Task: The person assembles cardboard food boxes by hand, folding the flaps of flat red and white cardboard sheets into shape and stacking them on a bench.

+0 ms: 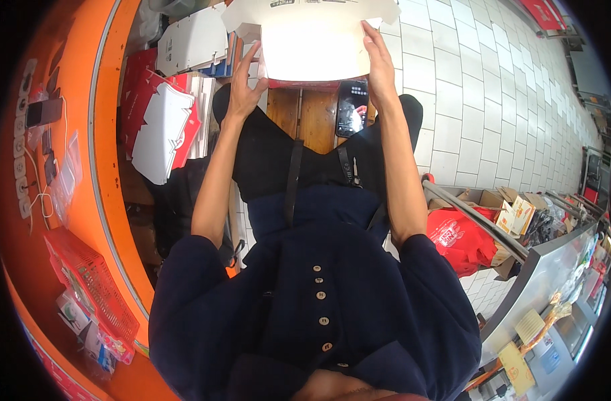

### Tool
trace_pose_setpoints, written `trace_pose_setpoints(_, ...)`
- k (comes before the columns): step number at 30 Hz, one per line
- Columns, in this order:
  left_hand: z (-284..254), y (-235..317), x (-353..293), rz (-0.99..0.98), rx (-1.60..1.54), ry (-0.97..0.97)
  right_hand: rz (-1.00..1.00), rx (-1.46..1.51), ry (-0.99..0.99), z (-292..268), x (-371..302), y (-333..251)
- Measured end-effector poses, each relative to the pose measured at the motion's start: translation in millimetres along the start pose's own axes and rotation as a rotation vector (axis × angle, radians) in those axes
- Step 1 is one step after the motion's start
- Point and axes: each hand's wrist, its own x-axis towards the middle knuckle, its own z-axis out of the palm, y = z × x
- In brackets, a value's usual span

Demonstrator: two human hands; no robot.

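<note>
A partly folded cardboard box (315, 47), white inside, is held out in front of me over the far end of a wooden bench (317, 120). Its near edge shows red, and its far flaps stand out at the top of the view. My left hand (245, 87) grips the left side, fingers up along the wall and thumb near the lower corner. On the opposite side, my right hand (380, 70) holds the right wall, its fingers partly behind the cardboard. A black smartphone (352, 109) lies on the bench between my knees, just below the box.
Flat red-and-white cardboard blanks (164, 130) are stacked at my left, with more white blanks (193, 41) beyond. An orange counter (108, 167) borders that side, carrying a red basket (95, 287). At right are a metal rail (479, 224) and a red bag (460, 242).
</note>
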Motion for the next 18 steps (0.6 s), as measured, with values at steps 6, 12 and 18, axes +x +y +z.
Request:
trace_pose_setpoints(6,-1.9,-17.5,-1.7,0.004,-0.004,-0.105,0.039,-0.148,-0.053,4.0,-2.1,2.1)
trace_pose_setpoints(12,-4.4,-17.9,-1.6,-0.049,-0.084,-0.146,0.114,-0.075,-0.152,-9.6,-7.3,4.4)
trace_pose_setpoints(18,-17.7,-30.9,-3.5,-0.114,-0.02,-0.231,-0.087,-0.511,-0.432,-21.4,-3.7,2.9)
